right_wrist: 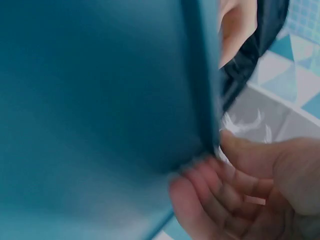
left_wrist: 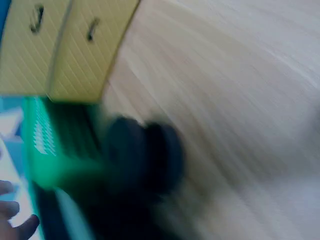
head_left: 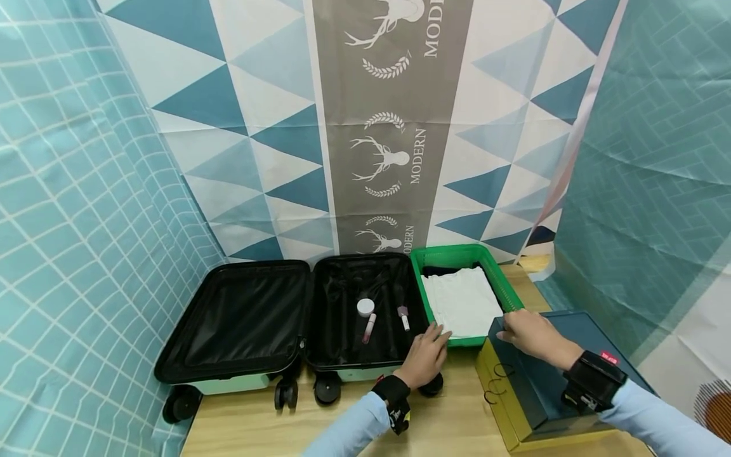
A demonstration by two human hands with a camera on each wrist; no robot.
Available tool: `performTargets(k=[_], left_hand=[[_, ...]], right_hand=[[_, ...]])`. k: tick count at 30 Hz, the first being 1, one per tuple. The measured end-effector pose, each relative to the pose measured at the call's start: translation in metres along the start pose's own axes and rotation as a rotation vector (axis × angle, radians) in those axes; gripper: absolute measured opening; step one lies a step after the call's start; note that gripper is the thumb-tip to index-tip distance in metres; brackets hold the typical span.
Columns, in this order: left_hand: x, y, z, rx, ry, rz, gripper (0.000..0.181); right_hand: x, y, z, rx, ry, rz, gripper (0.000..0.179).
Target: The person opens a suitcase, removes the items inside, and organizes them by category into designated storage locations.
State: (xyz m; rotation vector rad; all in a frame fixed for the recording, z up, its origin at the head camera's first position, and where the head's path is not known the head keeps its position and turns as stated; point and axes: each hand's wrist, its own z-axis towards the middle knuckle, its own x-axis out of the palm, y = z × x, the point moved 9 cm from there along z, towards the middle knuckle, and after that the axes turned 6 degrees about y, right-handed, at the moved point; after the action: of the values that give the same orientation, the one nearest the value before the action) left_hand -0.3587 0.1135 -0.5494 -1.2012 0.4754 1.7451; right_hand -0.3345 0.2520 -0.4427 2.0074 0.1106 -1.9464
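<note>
My right hand [head_left: 533, 334] grips the far left corner of a blue-topped box [head_left: 542, 381]. In the right wrist view its fingers [right_wrist: 200, 187] and thumb meet at the blue edge. The box's yellow front carries dark ring pulls [head_left: 495, 391]. My left hand [head_left: 425, 357] is spread at the near right corner of the open suitcase [head_left: 251, 374], beside the green basket [head_left: 465, 341], and holds nothing. A folded white cloth [head_left: 462, 301] lies in the basket near its fingertips. Whether those fingers touch the basket, I cannot tell.
Inside the suitcase's right half lie a white-lidded round jar [head_left: 365, 308], a pink lip gloss tube [head_left: 369, 328] and a tube with a white end [head_left: 404, 318]. Dark wheels [head_left: 327, 388] stick out at its front. The wooden table [head_left: 451, 419] spans the foreground, with patterned curtains behind.
</note>
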Motion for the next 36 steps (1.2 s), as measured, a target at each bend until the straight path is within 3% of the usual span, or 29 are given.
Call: performTargets(k=[4, 7, 11, 15, 20, 26, 32, 36], left_hand=[[-0.02, -0.043, 0.015, 0.19, -0.062, -0.117, 0.033], [-0.022, -0.072, 0.018, 0.316, -0.021, -0.199, 0.033], [-0.01, -0.087, 0.015, 0.36, 0.065, -0.211, 0.034], [0.0, -0.089, 0.014, 0.365, 0.094, -0.202, 0.032], [-0.005, -0.09, 0.011, 0.368, 0.065, -0.277, 0.025], [-0.015, -0.08, 0.0, 0.326, 0.031, -0.288, 0.021], [-0.029, -0.063, -0.018, 0.316, -0.008, -0.226, 0.021], [-0.04, -0.051, -0.027, 0.311, -0.021, -0.183, 0.019]], right_hand=[[-0.013, -0.009, 0.004, -0.053, 0.011, 0.029, 0.011], [-0.017, -0.017, 0.007, -0.087, 0.043, 0.025, 0.025], [-0.007, -0.023, 0.009, -0.146, 0.148, -0.025, 0.04], [0.01, -0.035, 0.01, -0.171, 0.254, 0.004, 0.047], [0.022, -0.045, 0.015, -0.19, 0.333, 0.155, 0.046], [0.021, -0.037, 0.022, -0.299, 0.333, 0.244, 0.031], [0.024, -0.043, 0.023, -0.241, 0.325, 0.229, 0.04], [0.022, -0.042, 0.025, -0.259, 0.307, 0.231, 0.036]])
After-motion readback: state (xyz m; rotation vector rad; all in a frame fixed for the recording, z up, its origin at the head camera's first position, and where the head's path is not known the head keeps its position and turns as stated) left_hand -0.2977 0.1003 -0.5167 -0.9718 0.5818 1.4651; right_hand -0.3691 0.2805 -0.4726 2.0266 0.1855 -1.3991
